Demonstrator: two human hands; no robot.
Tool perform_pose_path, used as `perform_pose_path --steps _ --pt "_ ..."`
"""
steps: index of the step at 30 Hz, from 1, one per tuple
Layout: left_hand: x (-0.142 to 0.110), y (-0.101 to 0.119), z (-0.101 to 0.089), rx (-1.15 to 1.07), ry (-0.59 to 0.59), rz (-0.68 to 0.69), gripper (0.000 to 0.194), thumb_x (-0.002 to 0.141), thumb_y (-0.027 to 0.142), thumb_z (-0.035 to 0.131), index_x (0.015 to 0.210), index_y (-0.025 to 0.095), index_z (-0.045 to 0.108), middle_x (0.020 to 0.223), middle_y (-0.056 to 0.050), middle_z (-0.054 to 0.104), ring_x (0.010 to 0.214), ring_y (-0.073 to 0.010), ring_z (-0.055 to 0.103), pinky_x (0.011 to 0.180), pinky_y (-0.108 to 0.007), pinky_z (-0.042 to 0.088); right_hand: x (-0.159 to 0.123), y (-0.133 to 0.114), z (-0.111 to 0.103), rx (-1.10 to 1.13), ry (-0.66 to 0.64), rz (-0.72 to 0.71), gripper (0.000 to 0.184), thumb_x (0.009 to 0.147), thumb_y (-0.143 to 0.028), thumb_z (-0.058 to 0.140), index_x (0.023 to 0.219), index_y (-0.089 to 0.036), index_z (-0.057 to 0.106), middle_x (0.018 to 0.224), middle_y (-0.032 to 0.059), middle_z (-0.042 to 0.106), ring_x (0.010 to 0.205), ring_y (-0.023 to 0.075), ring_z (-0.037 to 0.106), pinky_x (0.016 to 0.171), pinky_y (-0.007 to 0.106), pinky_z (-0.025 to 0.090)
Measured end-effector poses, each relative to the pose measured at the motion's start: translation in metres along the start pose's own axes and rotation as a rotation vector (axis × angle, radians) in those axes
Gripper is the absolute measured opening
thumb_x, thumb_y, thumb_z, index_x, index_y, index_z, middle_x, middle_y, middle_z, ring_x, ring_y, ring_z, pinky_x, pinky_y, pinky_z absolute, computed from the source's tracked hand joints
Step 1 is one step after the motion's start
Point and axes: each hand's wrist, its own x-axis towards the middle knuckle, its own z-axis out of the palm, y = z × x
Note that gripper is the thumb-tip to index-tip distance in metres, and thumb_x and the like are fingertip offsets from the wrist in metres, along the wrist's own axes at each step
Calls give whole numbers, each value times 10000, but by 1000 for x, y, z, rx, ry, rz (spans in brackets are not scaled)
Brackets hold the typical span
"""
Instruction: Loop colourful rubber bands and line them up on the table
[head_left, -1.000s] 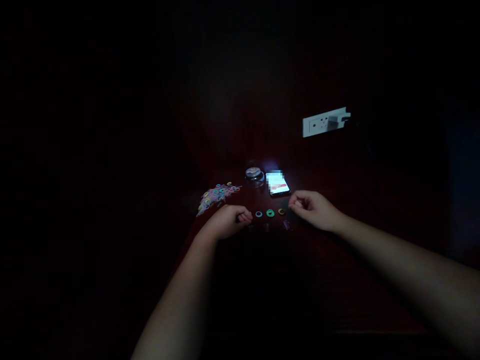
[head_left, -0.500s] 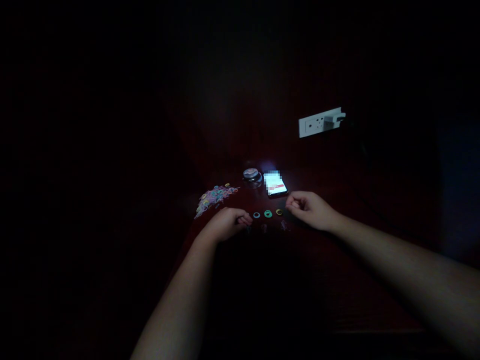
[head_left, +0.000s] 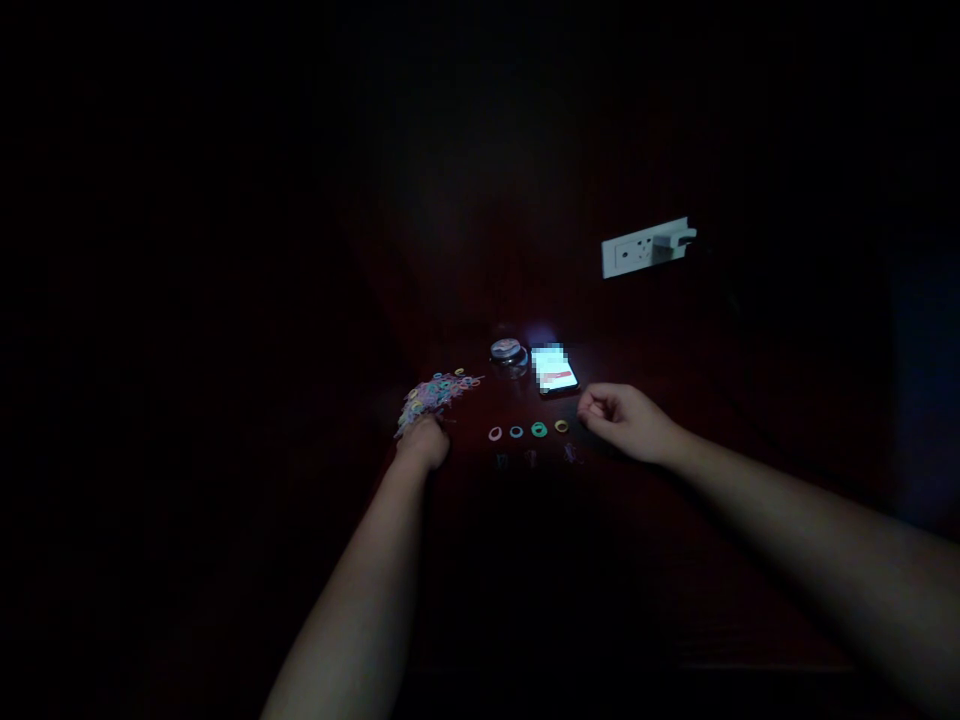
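My left hand reaches to the near edge of a pile of small coloured elastic bands; its fingers are hidden from view. On the dark table, a row holds a pink ring-shaped band, a blue one, a green one and a yellow one. Below them lie small clusters of thin bands, dim and hard to make out. Right of the yellow band, my right hand rests with fingers curled together; whatever may be inside is hidden.
Behind the row stands a clear round jar with a lid. Beside it lies a phone with a lit, partly blurred screen. A white wall socket with a plugged-in charger is at the back right. Surroundings are very dark.
My left hand has moved left from the row to the pile. A pink band now shows at the row's left end, where that hand was. My right hand stays in place.
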Motion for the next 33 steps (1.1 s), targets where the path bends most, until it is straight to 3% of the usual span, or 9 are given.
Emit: perform_pose_path --steps 6,15,21,28,33 --pt "0 -1 -2 -28 -28 -74 238 803 289 578 1004 226 687 1048 -87 718 986 -252 670 897 -350 503 0 0 1 7 -10 -6 131 778 -267 571 690 -180 527 541 -64 420 495 89 364 483 236 295" --pt "0 3 -4 -81 -9 -86 165 787 315 610 892 218 692 970 -68 727 928 -243 672 862 -338 510 0 -6 1 -2 -8 28 159 772 -313 572 691 -186 520 546 -61 421 503 97 368 486 244 301" --pt "0 4 -3 -114 5 -82 147 798 312 595 854 225 701 944 -64 731 920 -249 677 871 -349 515 2 -3 -2 -69 146 62 144 765 -302 567 686 -187 533 570 -49 415 524 108 388 504 251 322" --pt "0 11 -1 -164 39 -68 246 878 336 488 900 169 667 952 -145 716 929 -309 674 865 -416 509 5 -2 -6 -113 258 118 162 784 -322 548 693 -191 521 588 -30 463 531 114 425 503 250 334" --pt "-10 33 -5 -259 39 53 264 939 329 410 982 182 624 878 -71 712 819 -216 675 794 -319 514 4 -2 -3 -23 146 87 194 800 -352 568 709 -186 526 564 -52 426 508 100 393 488 244 311"
